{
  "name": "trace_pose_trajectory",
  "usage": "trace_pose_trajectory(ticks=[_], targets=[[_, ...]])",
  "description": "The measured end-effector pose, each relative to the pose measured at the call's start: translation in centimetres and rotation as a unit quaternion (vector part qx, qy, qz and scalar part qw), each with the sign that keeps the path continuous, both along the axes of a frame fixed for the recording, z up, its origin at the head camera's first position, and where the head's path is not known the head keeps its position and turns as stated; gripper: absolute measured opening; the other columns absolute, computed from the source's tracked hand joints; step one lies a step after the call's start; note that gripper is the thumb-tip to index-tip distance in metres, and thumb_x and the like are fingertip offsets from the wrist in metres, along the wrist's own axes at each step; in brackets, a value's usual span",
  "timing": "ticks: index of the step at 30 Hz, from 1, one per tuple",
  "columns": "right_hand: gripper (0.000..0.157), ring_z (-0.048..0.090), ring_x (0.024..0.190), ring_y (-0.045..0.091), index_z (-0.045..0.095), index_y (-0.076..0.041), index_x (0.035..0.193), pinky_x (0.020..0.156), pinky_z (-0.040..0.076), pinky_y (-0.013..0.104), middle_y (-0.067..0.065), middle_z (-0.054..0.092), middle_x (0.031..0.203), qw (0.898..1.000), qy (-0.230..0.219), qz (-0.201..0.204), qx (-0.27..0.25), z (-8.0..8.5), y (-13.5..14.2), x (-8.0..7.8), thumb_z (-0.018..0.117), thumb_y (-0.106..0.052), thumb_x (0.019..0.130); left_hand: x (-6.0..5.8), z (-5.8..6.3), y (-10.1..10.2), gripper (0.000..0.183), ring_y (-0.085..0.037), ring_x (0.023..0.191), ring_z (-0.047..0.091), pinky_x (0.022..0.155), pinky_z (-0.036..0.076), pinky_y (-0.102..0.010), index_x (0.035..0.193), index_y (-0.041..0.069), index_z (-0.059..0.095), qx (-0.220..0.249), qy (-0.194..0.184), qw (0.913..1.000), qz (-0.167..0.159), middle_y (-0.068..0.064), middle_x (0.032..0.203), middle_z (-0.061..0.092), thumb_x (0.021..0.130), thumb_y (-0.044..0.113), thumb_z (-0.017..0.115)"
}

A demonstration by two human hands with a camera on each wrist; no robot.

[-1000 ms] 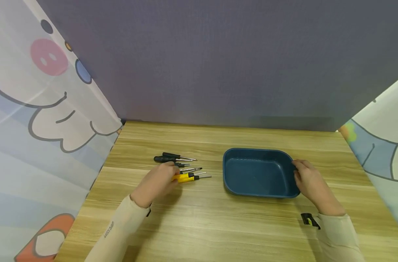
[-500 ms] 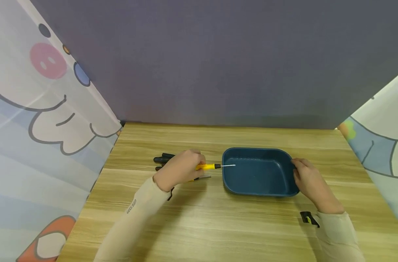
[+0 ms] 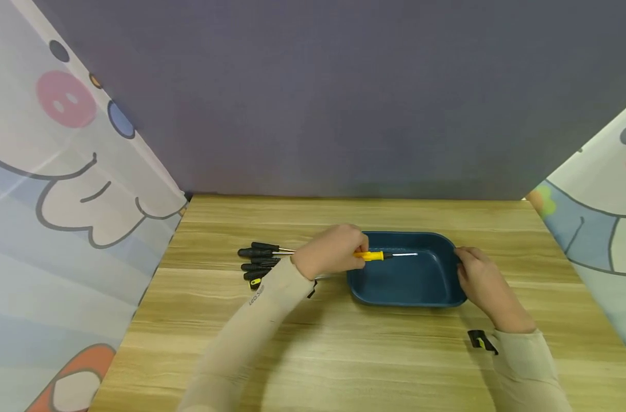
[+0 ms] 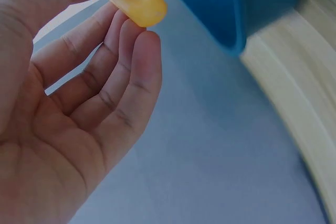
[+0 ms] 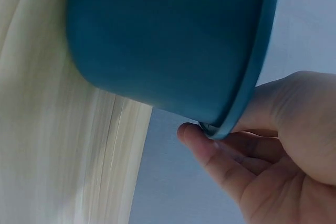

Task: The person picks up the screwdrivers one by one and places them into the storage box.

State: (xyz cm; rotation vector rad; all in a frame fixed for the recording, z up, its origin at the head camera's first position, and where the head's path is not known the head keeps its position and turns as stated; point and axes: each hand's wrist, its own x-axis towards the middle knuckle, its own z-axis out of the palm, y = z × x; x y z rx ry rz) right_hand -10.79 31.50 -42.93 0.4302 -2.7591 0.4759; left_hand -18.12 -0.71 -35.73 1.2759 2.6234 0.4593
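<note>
A yellow-handled screwdriver [image 3: 376,256] is pinched between the thumb and fingers of my left hand [image 3: 336,250], its metal tip pointing right over the inside of a dark blue tray [image 3: 405,304]. In the left wrist view, the rounded end of the yellow handle [image 4: 144,4] shows at the fingertips, beside the tray's rim [image 4: 239,35]. My right hand [image 3: 488,286] grips the tray's right rim, thumb and fingers on either side of it, as the right wrist view also shows at the rim [image 5: 231,119].
Several black-handled screwdrivers [image 3: 256,252] lie on the wooden table [image 3: 375,355], left of the tray. One with a black and yellow end [image 3: 254,283] is partly hidden by my left sleeve. A grey panel [image 3: 344,103] rises behind the table.
My left hand has picked the yellow screwdriver out of the group and carried it right, from the table to over the tray. The right hand has stayed on the rim.
</note>
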Motion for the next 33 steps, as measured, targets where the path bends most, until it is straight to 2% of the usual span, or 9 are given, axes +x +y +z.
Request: trace_pose_trajectory(ticks=[5,8,12,17,21,26,30,33], targets=[[0.031,0.058,0.099,0.054,0.058,0.023,0.111,0.08,0.05,0.06,0.038,0.057,0.11,1.0,0.001,-0.001,0.0,0.0,-0.1,0.0,0.064,0.018,0.081,-1.1,-0.7,2.9,0.006,-0.011,0.07,0.051,0.064,0.044,-0.02,0.087,0.014,0.072,-0.007,-0.022,0.9997,-0.006,0.006,0.082,0.061,0.088,0.017,0.076],[0.031,0.059,0.097,0.053,0.058,0.023,0.11,0.079,0.051,0.06,0.038,0.058,0.109,1.0,0.006,-0.002,0.0,0.0,-0.1,0.1,0.064,0.019,0.08,-1.6,-1.1,4.5,0.006,-0.01,0.068,0.05,0.064,0.044,-0.019,0.086,0.013,0.071,-0.012,-0.029,0.9994,-0.012,0.005,0.081,0.061,0.089,0.017,0.076],[0.032,0.059,0.098,0.054,0.058,0.023,0.112,0.08,0.05,0.06,0.038,0.057,0.11,1.0,-0.001,-0.006,0.001,-0.1,-0.3,0.2,0.064,0.018,0.081,-1.8,-1.6,6.2,0.017,-0.01,0.062,0.041,0.062,0.041,-0.02,0.077,0.015,0.065,-0.022,-0.024,0.9991,-0.027,0.006,0.072,0.051,0.09,0.02,0.076],[0.032,0.058,0.1,0.054,0.058,0.022,0.113,0.081,0.051,0.059,0.038,0.057,0.112,1.0,-0.011,-0.009,0.001,0.0,-0.6,0.4,0.064,0.017,0.082,-1.8,-2.3,7.6,0.036,-0.009,0.053,0.03,0.058,0.039,-0.019,0.064,0.017,0.052,-0.061,-0.02,0.9972,-0.038,0.005,0.06,0.033,0.091,0.023,0.076],[0.032,0.059,0.099,0.053,0.058,0.022,0.113,0.08,0.051,0.059,0.038,0.057,0.112,1.0,-0.009,-0.013,0.001,0.0,-0.8,0.5,0.065,0.018,0.082,-1.9,-2.9,8.5,0.039,-0.009,0.053,0.031,0.06,0.041,-0.018,0.063,0.017,0.05,-0.091,-0.021,0.9947,-0.042,0.005,0.059,0.033,0.093,0.021,0.074],[0.032,0.059,0.098,0.053,0.058,0.022,0.113,0.079,0.052,0.058,0.038,0.057,0.112,1.0,-0.007,-0.009,-0.002,0.2,-0.9,0.5,0.064,0.018,0.082,-1.7,-3.3,9.4,0.024,-0.009,0.058,0.044,0.064,0.046,-0.018,0.073,0.016,0.063,-0.129,-0.035,0.9902,-0.042,0.004,0.063,0.049,0.094,0.021,0.072],[0.033,0.059,0.099,0.054,0.057,0.022,0.115,0.078,0.052,0.058,0.039,0.056,0.114,1.0,-0.023,-0.009,-0.003,0.3,-1.1,0.5,0.063,0.017,0.083,-1.5,-3.7,9.8,0.006,-0.01,0.065,0.053,0.064,0.048,-0.019,0.091,0.014,0.071,-0.157,-0.036,0.9863,-0.036,0.002,0.076,0.058,0.094,0.02,0.073],[0.033,0.059,0.098,0.053,0.057,0.022,0.115,0.078,0.052,0.058,0.039,0.056,0.114,1.0,-0.023,-0.012,-0.003,0.3,-1.0,0.5,0.063,0.017,0.083,-1.3,-3.9,10.1,0.011,-0.01,0.072,0.055,0.063,0.047,-0.02,0.105,0.015,0.071,-0.171,-0.036,0.9839,-0.036,0.002,0.087,0.059,0.094,0.017,0.072]])
